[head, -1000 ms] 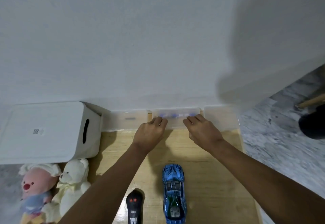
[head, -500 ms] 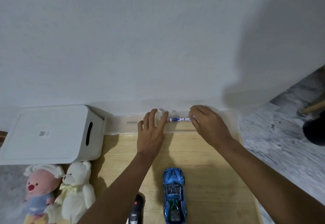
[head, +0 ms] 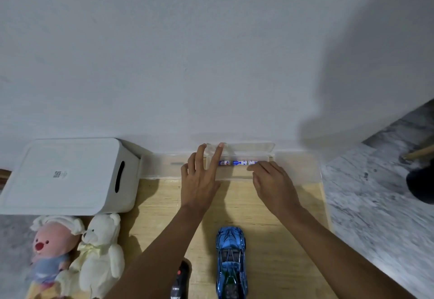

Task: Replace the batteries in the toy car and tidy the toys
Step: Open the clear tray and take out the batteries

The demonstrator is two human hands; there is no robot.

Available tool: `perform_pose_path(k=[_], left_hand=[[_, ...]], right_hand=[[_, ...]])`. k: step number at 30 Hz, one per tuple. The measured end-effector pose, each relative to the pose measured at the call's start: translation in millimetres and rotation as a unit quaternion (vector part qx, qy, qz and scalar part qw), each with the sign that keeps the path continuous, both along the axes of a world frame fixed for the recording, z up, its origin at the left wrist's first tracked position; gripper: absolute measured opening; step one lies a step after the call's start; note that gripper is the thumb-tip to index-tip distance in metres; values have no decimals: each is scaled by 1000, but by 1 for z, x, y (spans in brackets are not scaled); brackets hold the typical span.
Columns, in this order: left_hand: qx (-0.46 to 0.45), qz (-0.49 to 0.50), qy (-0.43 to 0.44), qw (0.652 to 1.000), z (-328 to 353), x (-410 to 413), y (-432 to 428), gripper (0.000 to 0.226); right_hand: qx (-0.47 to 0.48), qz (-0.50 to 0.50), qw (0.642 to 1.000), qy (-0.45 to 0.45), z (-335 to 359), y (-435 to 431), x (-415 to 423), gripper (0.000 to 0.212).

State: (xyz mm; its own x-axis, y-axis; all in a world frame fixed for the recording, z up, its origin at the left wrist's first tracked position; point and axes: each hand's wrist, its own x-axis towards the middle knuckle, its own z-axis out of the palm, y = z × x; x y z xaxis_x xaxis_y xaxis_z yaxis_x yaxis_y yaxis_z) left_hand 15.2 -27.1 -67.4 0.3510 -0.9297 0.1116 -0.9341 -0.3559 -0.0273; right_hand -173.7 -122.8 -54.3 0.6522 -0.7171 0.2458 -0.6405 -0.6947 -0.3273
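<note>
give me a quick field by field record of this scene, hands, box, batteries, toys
left hand: open, fingers up on the raised lid
right hand: fingertips at the batteries, grasp unclear
clear box: against the wall, middle lid tipped open
batteries: blue and white, lying in a row in the middle compartment
toy car: blue, on the wooden board, untouched
remote: black, left of the car
white bin: left of the clear box
plush toys: two, in front of the bin

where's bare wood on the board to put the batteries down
Bare wood lies right of the blue toy car, out to the board's right edge. A smaller patch sits between the white bin and the left hand. It is crowded around the clear battery case.
</note>
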Motion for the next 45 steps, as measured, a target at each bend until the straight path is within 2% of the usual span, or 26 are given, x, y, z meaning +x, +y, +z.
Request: perform_pose_path(k=[2,5,8,17,22,24,36,42,45], left_hand=[[3,-2,-1,1000,2,0,0,129],[4,-4,4,1000,2,1,0,132],[2,-8,12,1000,2,2,0,135],[-7,-14,23,1000,2,5,-1,137],[-1,-16,16,1000,4,4,0,133],[-1,-17,16,1000,4,4,0,134],[-9,-18,27,999,4,4,0,131],[-13,-18,30,999,4,5,0,130],[-11,-19,29,999,5,5,0,128]], right_hand=[[56,-12,993,100,4,-10,13,42],[108,-13,966,234,16,-23,33,37],[118,-5,949,292,22,-30,48,33],[123,-5,943,310,12,-33,48,29],[184,-7,967,175,9,-28,46,24],[193,2,970,151,5,-25,47,25],[108,-29,961,253,-2,-21,67,14],[113,14,961,251,0,-30,64,26],[140,29,952,271,-3,-33,64,22]])
